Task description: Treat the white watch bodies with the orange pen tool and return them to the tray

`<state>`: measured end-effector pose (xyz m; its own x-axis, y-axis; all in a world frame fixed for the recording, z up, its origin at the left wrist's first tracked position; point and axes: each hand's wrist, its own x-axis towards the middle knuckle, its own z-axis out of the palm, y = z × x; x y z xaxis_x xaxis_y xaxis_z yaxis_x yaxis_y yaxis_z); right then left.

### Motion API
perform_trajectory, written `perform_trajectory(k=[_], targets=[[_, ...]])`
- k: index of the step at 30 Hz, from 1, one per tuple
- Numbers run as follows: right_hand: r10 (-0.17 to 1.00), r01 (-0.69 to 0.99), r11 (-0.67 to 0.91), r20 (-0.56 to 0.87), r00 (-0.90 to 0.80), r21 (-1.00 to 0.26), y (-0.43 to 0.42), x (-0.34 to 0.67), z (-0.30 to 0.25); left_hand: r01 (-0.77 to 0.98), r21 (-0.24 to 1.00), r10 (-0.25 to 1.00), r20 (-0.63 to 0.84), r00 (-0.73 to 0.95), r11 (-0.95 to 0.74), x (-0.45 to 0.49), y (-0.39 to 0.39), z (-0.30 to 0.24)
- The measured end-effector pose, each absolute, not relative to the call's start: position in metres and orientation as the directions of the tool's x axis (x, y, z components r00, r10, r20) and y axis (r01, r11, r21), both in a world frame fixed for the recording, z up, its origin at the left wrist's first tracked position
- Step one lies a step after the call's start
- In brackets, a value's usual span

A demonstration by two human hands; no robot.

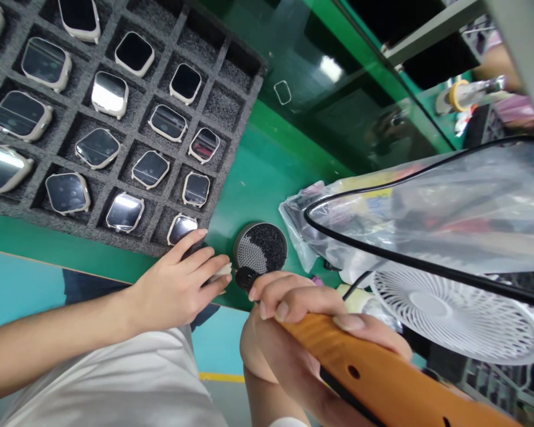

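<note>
My left hand (178, 287) is closed around a smartwatch (222, 271), mostly hidden by the fingers; a whitish edge and a dark part show. In my right hand (293, 302) is an orange electric screwdriver (356, 356), its black nose (248, 277) pointing at the held watch. Whether the bit touches the watch I cannot tell. Just beyond the nose stands a round dish (249, 252) with a perforated surface, partly covered by small black pieces, probably screws. A grey foam tray (160, 204) at the upper left holds several smartwatches (125, 212) with pale cases and dark screens.
At the right, a clear plastic bag (418, 207) lies beneath a looping black cable (409, 255). A white fan (458, 311) stands near it. A thin pale square frame (282, 92) lies on the green table (262, 154). Part of another person's arm (501, 68) shows at the upper right.
</note>
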<state>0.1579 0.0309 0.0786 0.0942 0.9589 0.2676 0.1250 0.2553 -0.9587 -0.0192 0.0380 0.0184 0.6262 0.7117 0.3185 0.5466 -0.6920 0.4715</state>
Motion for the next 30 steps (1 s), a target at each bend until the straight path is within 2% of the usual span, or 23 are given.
perform_trajectory(k=[3,10,15,20,25,30], targets=[[0.874,0.069,0.414,0.417,0.249,-0.908,0.038,0.153,0.081,0.551,0.470,0.713,0.309,0.629,-0.689,-0.019,0.038,0.019],[0.897,0.047,0.386,0.386,0.216,-0.921,0.038,0.150,0.084,0.556,0.464,0.717,0.327,0.616,-0.690,-0.018,0.039,0.021],[0.905,0.034,0.342,0.339,0.259,-0.939,0.038,0.146,0.083,0.560,0.458,0.718,0.336,0.610,-0.690,-0.018,0.040,0.021],[0.881,-0.030,0.431,0.414,0.229,-0.902,0.041,0.144,0.076,0.564,0.460,0.720,0.317,0.617,-0.686,-0.019,0.039,0.020],[0.915,-0.110,0.373,0.345,0.207,-0.921,0.045,0.151,0.074,0.554,0.465,0.712,0.304,0.633,-0.691,-0.020,0.040,0.017],[0.893,-0.156,0.440,0.412,0.181,-0.885,0.060,0.166,0.071,0.544,0.477,0.717,0.351,0.603,-0.691,-0.017,0.036,0.019]])
